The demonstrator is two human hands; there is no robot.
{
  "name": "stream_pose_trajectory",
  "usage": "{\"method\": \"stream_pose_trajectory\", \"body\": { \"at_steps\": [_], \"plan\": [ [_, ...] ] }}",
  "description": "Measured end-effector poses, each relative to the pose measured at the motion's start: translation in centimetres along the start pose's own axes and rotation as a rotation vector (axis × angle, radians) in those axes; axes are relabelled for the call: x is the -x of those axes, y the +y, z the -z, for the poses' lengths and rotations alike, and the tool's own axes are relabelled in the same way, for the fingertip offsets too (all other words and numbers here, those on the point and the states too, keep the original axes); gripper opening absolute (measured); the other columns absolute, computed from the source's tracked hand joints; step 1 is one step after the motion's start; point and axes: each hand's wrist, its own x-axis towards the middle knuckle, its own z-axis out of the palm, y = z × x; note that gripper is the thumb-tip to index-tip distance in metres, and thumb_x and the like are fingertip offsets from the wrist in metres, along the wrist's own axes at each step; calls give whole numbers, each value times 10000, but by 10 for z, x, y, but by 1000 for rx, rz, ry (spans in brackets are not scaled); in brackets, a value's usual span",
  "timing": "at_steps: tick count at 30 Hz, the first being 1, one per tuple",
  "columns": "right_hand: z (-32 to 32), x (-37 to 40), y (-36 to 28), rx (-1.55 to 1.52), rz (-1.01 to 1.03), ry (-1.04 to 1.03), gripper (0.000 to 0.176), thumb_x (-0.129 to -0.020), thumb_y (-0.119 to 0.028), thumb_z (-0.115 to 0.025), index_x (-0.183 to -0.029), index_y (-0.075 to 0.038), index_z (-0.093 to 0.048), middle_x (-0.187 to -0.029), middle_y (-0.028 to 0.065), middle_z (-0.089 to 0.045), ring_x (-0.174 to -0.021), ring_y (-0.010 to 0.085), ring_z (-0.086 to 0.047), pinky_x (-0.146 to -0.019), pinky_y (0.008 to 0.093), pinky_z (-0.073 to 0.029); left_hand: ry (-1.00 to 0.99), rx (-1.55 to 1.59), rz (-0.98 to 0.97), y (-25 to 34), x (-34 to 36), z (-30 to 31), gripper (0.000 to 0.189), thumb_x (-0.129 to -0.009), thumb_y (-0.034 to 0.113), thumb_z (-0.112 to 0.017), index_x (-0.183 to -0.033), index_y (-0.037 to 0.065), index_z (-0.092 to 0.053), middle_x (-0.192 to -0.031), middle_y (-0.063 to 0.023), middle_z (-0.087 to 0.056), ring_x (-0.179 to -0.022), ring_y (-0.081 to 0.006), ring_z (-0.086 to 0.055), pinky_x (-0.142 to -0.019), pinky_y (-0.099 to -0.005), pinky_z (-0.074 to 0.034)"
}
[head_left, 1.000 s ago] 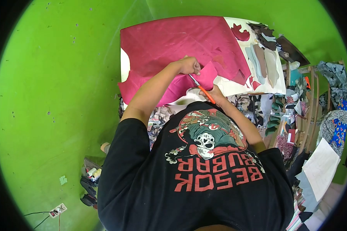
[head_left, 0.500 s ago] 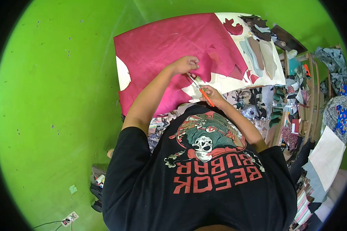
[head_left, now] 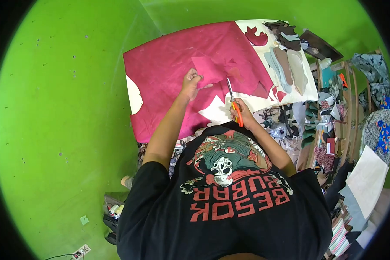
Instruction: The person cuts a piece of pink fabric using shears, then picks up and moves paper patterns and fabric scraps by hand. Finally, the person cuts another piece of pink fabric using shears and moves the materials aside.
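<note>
While L hand [head_left: 190, 82] pinches the pink flap [head_left: 209, 69] up, R hand [head_left: 243, 113] grips orange scissors [head_left: 233, 102]; blades pt. away from body, flap lying just left of tips.

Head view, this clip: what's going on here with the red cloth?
A person in a black printed T-shirt leans over a big red cloth spread on a white sheet. The left hand pinches a flap of that cloth and lifts it. The right hand holds orange-handled scissors, blades pointing away from the body, close to the flap's edge. Cut-out shapes in grey, brown and red lie farther right.
</note>
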Motion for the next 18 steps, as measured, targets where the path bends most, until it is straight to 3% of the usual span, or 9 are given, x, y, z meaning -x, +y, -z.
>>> {"method": "stream_pose_trajectory", "body": {
  "at_steps": [2,7,9,13,15,16,18],
  "plan": [
    [-9,-10,-21,-75,-9,-44,489,-928,-144,-744,-1317,-61,-459,-835,12,-561,-614,75,-543,-541,228,-443,-21,-29,-14,-17,-5,7,179,-930,-47,-516,-1013,109,-540,-1041,-37,-652,-985,-213,-690,-871,-537,-632],
    [-16,-33,-66,26,-19,-107,455,-924,-198,-762,-1275,-83,-496,-826,-33,-519,-622,44,-467,-524,211,-340,47,12,-32,-32,-3,5,249,-900,-75,-583,-1121,19,-518,-1111,-86,-670,-979,-228,-698,-916,-528,-617],
    [-14,-39,-78,70,-14,-116,457,-926,-198,-759,-1280,-85,-493,-828,-33,-524,-617,43,-454,-526,211,-343,68,-144,-25,-43,-11,21,216,-909,-41,-639,-1110,-33,-558,-1066,-105,-690,-939,-231,-708,-932,-503,-611],
    [2,-56,-87,50,-36,-193,458,-940,-193,-738,-1305,-93,-480,-864,-21,-556,-637,51,-487,-535,208,-366,106,-165,-36,-5,9,-23,163,-933,10,-675,-1076,-39,-616,-1041,-117,-705,-937,-243,-717,-944,-483,-607],
    [8,-61,-86,17,-26,-223,458,-951,-198,-721,-1321,-92,-472,-903,-6,-566,-660,59,-509,-550,212,-387,163,23,-35,-6,3,-28,219,-921,20,-718,-1112,-52,-637,-1031,-138,-724,-926,-227,-720,-840,-358,-621],
    [11,-65,-88,-16,0,-239,459,-963,-202,-705,-1336,-92,-463,-942,9,-575,-683,67,-530,-565,215,-408,175,30,-40,-4,1,-33,219,-921,20,-718,-1112,-52,-637,-1031,-138,-724,-926,-227,-720,-840,-358,-621],
    [17,-66,-92,-24,-20,-281,479,-969,-217,-695,-1355,-91,-442,-982,19,-570,-730,79,-545,-605,226,-432,186,84,-60,2,-4,-41,113,-960,39,-670,-1055,-20,-654,-1046,-104,-704,-929,-218,-707,-889,-473,-628]
  ]
}}
